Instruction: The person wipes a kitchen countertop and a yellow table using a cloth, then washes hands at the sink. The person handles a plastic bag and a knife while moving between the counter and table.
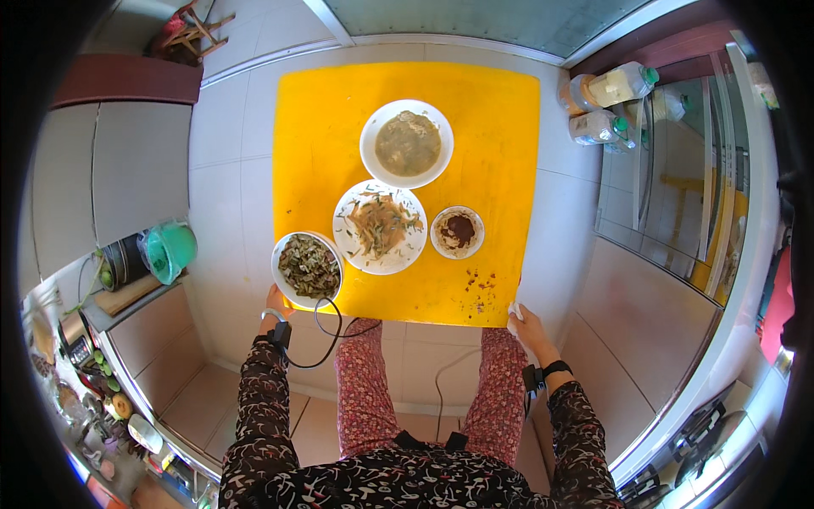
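Observation:
My left hand (278,303) is at the front left corner of a yellow table (407,299), against a white bowl (338,286) of chopped green vegetables. The bowl partly hides its fingers, so whether they grip the bowl or the table edge is unclear. At the front right corner, my right hand (533,329) holds a crumpled white tissue (514,310) against the table edge. Dark brown food bits (480,287) are scattered near that corner. A white plate (343,245) of shredded food lies mid-table. Beside it is a small bowl (480,238) with dark red sauce.
A large white bowl (370,156) of cloudy soup is farther back. Plastic bottles (601,127) with green caps stand right of the table. A green plastic basin (175,251) sits on the left shelf. A black cable (327,353) loops from my left wrist past the front edge.

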A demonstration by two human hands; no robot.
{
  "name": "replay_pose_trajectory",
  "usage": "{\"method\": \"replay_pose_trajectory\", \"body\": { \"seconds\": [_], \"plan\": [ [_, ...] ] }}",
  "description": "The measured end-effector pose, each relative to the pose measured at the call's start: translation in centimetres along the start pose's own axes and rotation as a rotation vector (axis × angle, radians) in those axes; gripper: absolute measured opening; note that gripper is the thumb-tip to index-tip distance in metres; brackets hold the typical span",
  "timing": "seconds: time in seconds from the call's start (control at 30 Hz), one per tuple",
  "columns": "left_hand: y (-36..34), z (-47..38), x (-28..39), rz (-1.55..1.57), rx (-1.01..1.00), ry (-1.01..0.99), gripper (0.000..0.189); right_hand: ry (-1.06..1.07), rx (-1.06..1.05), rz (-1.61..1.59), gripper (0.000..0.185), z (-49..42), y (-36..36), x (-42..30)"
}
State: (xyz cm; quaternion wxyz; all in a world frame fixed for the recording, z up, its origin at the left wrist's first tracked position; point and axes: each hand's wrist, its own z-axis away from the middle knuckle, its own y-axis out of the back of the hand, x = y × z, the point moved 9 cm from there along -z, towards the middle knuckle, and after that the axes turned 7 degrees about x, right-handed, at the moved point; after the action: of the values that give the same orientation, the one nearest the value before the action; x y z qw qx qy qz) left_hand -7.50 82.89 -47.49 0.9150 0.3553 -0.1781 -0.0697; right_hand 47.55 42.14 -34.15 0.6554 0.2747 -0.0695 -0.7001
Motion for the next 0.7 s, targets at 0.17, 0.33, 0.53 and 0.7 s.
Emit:
{"method": "replay_pose_trajectory", "body": {
  "seconds": [0.17,0.33,0.53,0.7],
  "plan": [
    [-1.5,-0.1,-3.3,1.069,0.156,0.519,0.035,0.012,0.244,-0.141,0.043,-2.7,-1.1,4.1],
    [-2.3,0.3,-2.7,1.46,0.201,0.756,0.024,0.1,0.512,-0.06,0.035,-4.4,-1.5,7.8],
    [-0.7,0.0,-2.5,1.261,0.148,0.688,0.032,0.094,0.451,-0.204,0.03,-3.2,-2.3,6.2],
    [0.1,-0.8,-2.1,1.28,0.118,0.59,0.034,0.091,0.475,-0.218,0.035,-2.1,-2.7,4.8]
  ]
}}
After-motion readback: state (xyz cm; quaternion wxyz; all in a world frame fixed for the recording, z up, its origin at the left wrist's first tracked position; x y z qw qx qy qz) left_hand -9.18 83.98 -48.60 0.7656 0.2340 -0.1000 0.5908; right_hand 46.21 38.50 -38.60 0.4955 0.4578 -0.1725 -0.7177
